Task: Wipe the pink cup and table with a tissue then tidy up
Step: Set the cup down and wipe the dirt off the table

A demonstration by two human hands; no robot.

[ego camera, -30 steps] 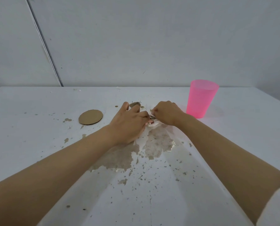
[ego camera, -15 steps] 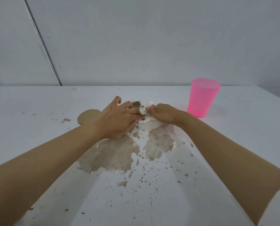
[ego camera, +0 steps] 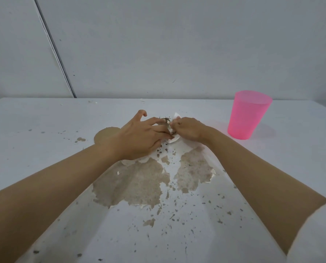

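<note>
A pink plastic cup (ego camera: 248, 115) stands upright on the white table (ego camera: 35, 158), to the right of both hands. Between the hands lies a small white tissue (ego camera: 174, 138), mostly hidden by my fingers. My right hand (ego camera: 186, 130) has its fingers curled round the tissue's right side. The fingertips of my left hand (ego camera: 141, 135) press on its left side, while that hand's thumb is lifted. Brown worn patches (ego camera: 139, 183) spread over the table just in front of the hands.
A round brown cardboard disc (ego camera: 105, 135) lies on the table, partly hidden behind my left wrist. Small brown flecks dot the table toward the near edge. A grey wall rises behind the table's far edge.
Both hands slid away from me and slightly left with the tissue, uncovering the brown patches. The left hand now covers part of the cardboard disc.
</note>
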